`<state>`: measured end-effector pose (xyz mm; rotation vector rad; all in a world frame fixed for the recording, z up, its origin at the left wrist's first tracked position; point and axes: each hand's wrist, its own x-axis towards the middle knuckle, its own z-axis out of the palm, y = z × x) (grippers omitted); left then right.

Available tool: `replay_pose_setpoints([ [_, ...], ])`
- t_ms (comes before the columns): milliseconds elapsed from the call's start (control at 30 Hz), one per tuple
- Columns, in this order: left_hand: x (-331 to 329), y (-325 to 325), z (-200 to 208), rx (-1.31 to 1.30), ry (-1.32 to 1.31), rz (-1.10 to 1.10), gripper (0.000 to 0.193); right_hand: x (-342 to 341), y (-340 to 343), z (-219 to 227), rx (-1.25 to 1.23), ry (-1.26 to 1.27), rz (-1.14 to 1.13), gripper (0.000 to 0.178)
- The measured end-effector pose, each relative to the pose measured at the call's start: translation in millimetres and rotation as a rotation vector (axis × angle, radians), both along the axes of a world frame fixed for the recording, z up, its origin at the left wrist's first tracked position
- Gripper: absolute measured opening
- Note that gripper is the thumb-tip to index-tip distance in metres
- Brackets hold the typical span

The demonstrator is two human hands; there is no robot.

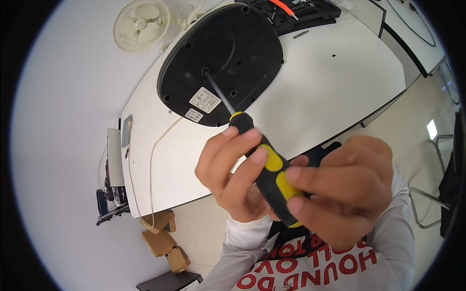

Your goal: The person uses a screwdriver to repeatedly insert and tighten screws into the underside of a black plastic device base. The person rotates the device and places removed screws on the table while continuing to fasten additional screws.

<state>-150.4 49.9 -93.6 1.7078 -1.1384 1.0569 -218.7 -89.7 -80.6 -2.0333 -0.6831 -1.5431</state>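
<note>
A screwdriver (273, 156) with a black and yellow handle slants up and away from me. Round the front part of its handle, near the shaft, my left hand (230, 172) is closed. My right hand (347, 186) grips the rear part of the same handle with its fingertips. The metal shaft reaches into a hole in a black plastic base (221, 53), an oval shape with several screw holes in its underside. Two white labels (205, 100) are stuck on that underside. The screwdriver's very tip is hidden in the hole.
The base lies on a white table (335, 82). Behind it to the right are an open black tool case (308, 17), an orange flexible shaft (283, 7) and a small metal bit (301, 34). A fan (141, 24) stands far left. A cable (153, 174) hangs over the left edge.
</note>
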Motion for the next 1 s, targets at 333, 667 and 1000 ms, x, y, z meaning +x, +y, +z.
replay_pose_setpoints([
  [333, -3, 14, 20, 0.182, 0.169, -0.012, 0.037, -10, -9, 19, -0.243, 0.201, 0.024, 0.023],
  [667, 2, 16, 6, -0.020, 0.078, -0.018, 0.041, 2, 11, 1, 0.030, 0.188, 0.043, 0.036],
  [1000, 0, 15, 25, 0.123, 0.124, -0.018, 0.025, -9, -8, 15, -0.243, 0.164, -0.125, 0.030],
])
